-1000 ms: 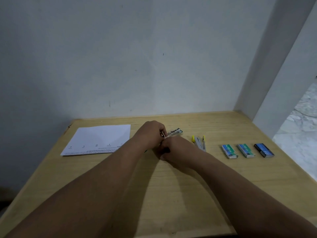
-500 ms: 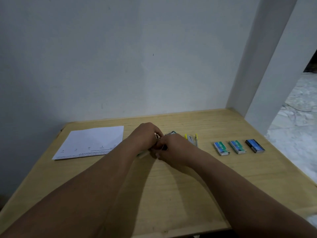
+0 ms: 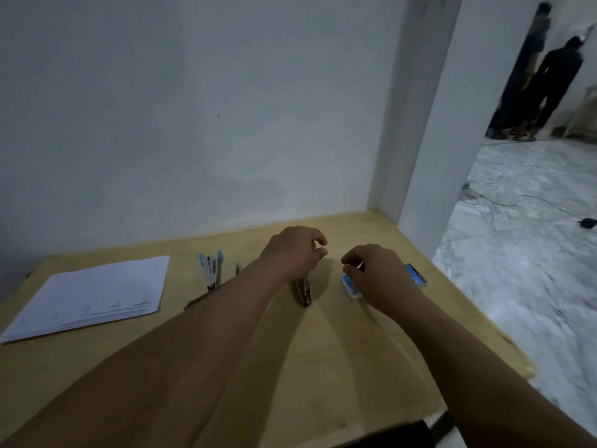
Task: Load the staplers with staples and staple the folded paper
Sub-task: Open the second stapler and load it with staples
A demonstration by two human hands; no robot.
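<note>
My left hand [image 3: 292,253] hovers at the table's middle with its fingers loosely curled and nothing seen in them. Just below its wrist a dark stapler [image 3: 303,292] lies on the table. My right hand [image 3: 376,274] curls down over the row of staple boxes. One blue box [image 3: 350,286] shows at its left and another [image 3: 416,276] at its right. The box between them is hidden under the palm, with a pale edge at the fingertips. A stapler with blue ends [image 3: 211,270] lies opened out to the left. The folded white paper [image 3: 90,295] lies far left.
The wooden table [image 3: 323,367] meets a white wall at the back and a pillar [image 3: 416,124] at the back right corner. Its right edge drops to a marble floor. A thin dark piece [image 3: 200,300] shows beside my left forearm. Two people stand far off at the right.
Both hands held one stapler together before. Now they are apart: the stapler lies on the table under my left wrist, and my right hand has gone right onto the staple boxes. The view swung right.
</note>
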